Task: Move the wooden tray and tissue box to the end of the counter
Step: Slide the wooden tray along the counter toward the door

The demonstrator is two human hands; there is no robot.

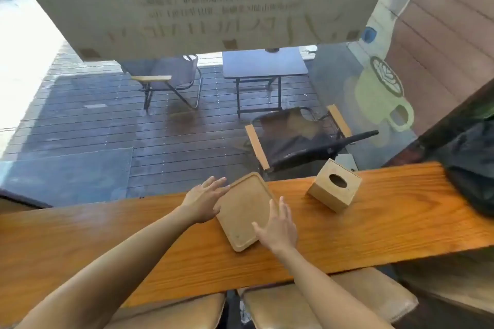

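Note:
A flat wooden tray (244, 207) lies at an angle on the orange wooden counter (107, 243), near its middle. My left hand (204, 199) rests with spread fingers against the tray's left edge. At the tray's lower right edge lies my right hand (278, 227), fingers apart and overlapping the rim. Neither hand is closed around the tray. To the right stands a square wooden tissue box (334, 185) with an oval hole on top, turned at an angle, apart from both hands.
A dark bag (473, 168) sits on the counter's right end. Two tan padded stools (328, 302) stand below the near edge. A window runs along the far edge, with chairs and a small table (264, 64) on the deck outside.

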